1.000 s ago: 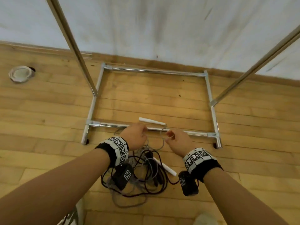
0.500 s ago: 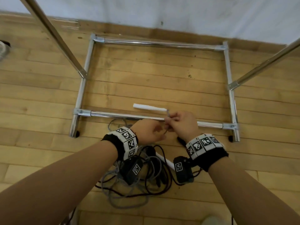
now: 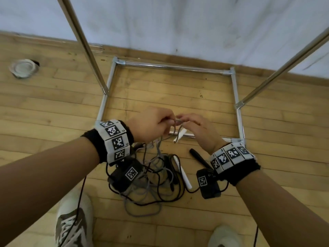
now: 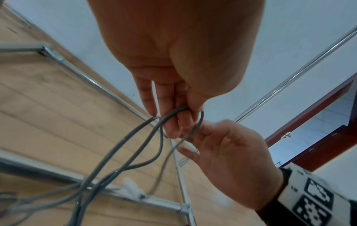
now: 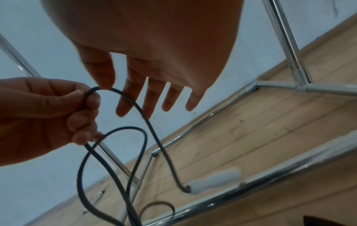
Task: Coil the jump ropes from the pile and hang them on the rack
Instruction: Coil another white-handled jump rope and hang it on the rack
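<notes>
Head view: left hand (image 3: 151, 124) pinches looped grey rope (image 4: 135, 137) (fingers curled round it), right hand (image 3: 199, 132) at 3 o'clock, fingers spread, thumb touching the loop; pile (image 3: 153, 184) at 6 o'clock, partly hidden by wrist cameras, rack (image 3: 174, 65) cut off above.

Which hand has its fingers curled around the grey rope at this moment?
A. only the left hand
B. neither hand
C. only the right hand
A: the left hand grips a loop of the grey jump rope in its curled fingers, while the right hand has straight, spread fingers with only the thumb tip at the rope.
</notes>
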### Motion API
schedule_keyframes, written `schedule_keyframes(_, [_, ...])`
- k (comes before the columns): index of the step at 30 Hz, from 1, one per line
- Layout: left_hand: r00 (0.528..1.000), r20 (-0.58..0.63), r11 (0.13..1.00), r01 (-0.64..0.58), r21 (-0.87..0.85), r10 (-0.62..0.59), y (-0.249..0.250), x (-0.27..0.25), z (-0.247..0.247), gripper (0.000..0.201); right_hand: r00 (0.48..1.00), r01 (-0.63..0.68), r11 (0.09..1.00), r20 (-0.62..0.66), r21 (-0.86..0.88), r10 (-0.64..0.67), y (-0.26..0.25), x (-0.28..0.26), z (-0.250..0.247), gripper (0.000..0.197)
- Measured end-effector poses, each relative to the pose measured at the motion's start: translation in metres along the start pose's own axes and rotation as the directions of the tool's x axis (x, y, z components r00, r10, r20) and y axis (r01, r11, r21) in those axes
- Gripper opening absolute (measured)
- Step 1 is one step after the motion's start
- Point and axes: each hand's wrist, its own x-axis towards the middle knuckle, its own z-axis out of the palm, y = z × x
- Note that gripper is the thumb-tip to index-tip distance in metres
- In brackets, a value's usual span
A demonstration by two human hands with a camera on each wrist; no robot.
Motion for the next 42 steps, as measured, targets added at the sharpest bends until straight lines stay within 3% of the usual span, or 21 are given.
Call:
schedule_keyframes(2, [0.999, -0.042, 1.0, -0.011, -0.029, 0.009, 0.015, -0.012, -0.017, 0.017, 0.998, 0.056, 0.997, 0.026, -0.058, -0.055, -0.015, -0.012, -0.005, 0.009])
schedule_keyframes(5, [0.993, -0.102, 0.995, -0.06, -0.078, 0.052, 0.038, -0.032, -0.04, 0.018, 0.988, 0.157, 0.961, 0.032, -0.226, -0.154, -0.032, -0.027, -0.012, 0.021])
schedule_keyframes(9, [0.965, -0.246, 0.987, -0.121, -0.109, 0.091, 0.068, -0.057, -0.073, 0.024, 0.988, 0.154, 0.929, 0.044, -0.337, -0.148, -0.046, -0.051, -0.02, 0.021])
schedule_keyframes(14, [0.931, -0.351, 0.989, -0.131, -0.07, 0.099, 0.088, -0.08, -0.104, 0.025, 0.996, 0.047, 0.993, -0.069, -0.106, -0.054, -0.067, -0.08, -0.033, 0.014])
schedule_keyframes(19, [0.901, -0.417, 0.992, -0.123, 0.024, 0.122, 0.097, -0.096, -0.119, 0.024, 0.976, -0.01, 0.997, -0.219, -0.081, -0.008, -0.101, -0.091, -0.051, 0.027])
schedule_keyframes(21, [0.905, -0.405, 0.992, -0.118, 0.052, 0.129, 0.099, -0.1, -0.123, 0.024, 0.978, -0.004, 0.999, -0.208, -0.04, -0.004, -0.116, -0.093, -0.061, 0.016])
schedule_keyframes(24, [0.888, -0.438, 0.989, -0.115, 0.089, 0.143, 0.101, -0.104, -0.13, 0.025, 0.976, 0.033, 0.986, -0.206, -0.162, -0.067, -0.137, -0.099, -0.077, 0.006])
schedule_keyframes(28, [0.83, -0.546, 0.993, -0.104, 0.046, 0.113, 0.106, -0.108, -0.142, 0.026, 0.978, -0.006, 0.96, -0.201, -0.28, -0.052, -0.152, -0.111, -0.092, 0.024])
schedule_keyframes(32, [0.803, -0.588, 0.995, -0.07, 0.074, 0.101, 0.104, -0.113, -0.149, 0.026, 0.981, 0.006, 0.874, -0.167, -0.486, -0.1, -0.157, -0.123, -0.102, 0.01])
schedule_keyframes(34, [0.812, -0.578, 0.995, -0.038, 0.087, 0.082, 0.101, -0.116, -0.151, 0.026, 0.975, 0.02, 0.876, -0.185, -0.482, -0.124, -0.163, -0.127, -0.107, 0.01])
schedule_keyframes(38, [0.897, -0.437, 0.988, -0.001, 0.156, 0.07, 0.1, -0.12, -0.144, 0.027, 0.938, 0.103, 0.959, -0.294, -0.265, -0.182, -0.19, -0.129, -0.103, 0.02])
schedule_keyframes(42, [0.933, -0.35, 0.989, -0.032, 0.144, 0.081, 0.114, -0.118, -0.134, 0.027, 0.921, 0.251, 0.964, -0.285, -0.091, -0.266, -0.218, -0.132, -0.085, 0.025])
